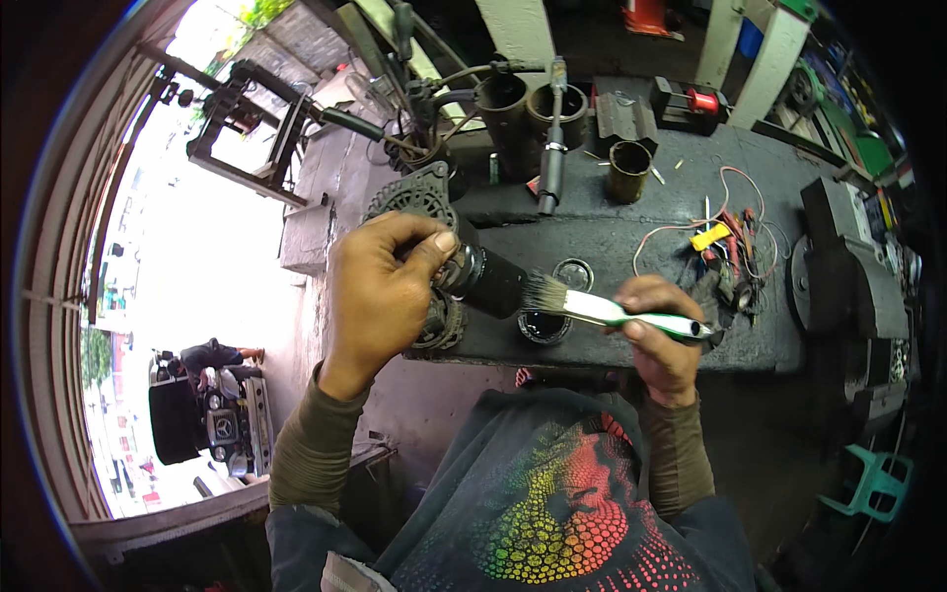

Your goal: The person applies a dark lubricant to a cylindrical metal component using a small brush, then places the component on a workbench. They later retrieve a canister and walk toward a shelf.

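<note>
My left hand (pixel 380 291) is closed on the end of a black cylindrical metal part (pixel 495 284), thumb and forefinger pinching its metal end. The part is held sideways over the bench's near edge. In my right hand (pixel 663 331) is a paintbrush (pixel 592 308) with a white and green handle, gripped between thumb and fingers. Its dark-tipped bristles meet the free end of the cylinder or lie just beside it. Below the brush sits a small open jar (pixel 544 331) of dark liquid, its round lid (pixel 574 273) behind it. A slotted metal housing (pixel 419 192) is partly hidden behind my left hand.
On the dark workbench (pixel 592 242) stand several open cans, one a rusty can (pixel 628 173), and a long grey tool (pixel 553 163). Wires and hand tools (pixel 735 242) lie to the right. A vise-like machine (pixel 853 266) is farther right; a green stool (pixel 873 483) stands below.
</note>
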Tool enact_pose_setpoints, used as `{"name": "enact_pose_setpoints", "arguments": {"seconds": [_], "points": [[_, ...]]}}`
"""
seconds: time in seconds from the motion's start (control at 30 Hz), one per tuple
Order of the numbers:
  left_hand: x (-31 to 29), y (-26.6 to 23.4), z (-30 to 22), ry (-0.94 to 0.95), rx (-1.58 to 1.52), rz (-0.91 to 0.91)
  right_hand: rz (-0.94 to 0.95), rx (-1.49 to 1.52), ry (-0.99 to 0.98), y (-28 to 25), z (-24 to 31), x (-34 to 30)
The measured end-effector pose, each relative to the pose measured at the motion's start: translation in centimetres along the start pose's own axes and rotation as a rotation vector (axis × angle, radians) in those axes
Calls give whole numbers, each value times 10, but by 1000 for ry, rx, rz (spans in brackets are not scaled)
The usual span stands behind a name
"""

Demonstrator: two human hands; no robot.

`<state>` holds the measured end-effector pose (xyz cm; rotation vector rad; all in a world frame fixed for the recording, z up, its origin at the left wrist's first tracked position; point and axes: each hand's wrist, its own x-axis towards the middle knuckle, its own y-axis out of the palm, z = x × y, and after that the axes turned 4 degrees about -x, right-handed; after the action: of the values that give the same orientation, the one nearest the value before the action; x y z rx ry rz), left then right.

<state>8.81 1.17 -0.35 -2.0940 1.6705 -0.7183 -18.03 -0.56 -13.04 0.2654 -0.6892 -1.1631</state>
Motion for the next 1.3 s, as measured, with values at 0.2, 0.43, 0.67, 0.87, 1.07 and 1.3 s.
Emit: {"name": "enact_pose_setpoints", "arguments": {"seconds": [0.2, 0.43, 0.67, 0.87, 1.07, 1.3], "points": [[3, -2, 1, -81, 10, 38, 46, -471, -79, 3, -2, 6], [3, -3, 1, -152, -18, -10, 44, -491, -329, 13, 29, 10], [1, -2, 3, -200, -104, -38, 188, -706, -340, 24, 25, 7], [-10, -1, 12, -158, -133, -43, 147, -591, -335, 17, 29, 9], [-20, 2, 17, -22, -133, -62, 80, -441, -169, 3, 21, 3], [-26, 8, 17, -13, -124, -36, 39, -380, 18, -11, 3, -4]]}}
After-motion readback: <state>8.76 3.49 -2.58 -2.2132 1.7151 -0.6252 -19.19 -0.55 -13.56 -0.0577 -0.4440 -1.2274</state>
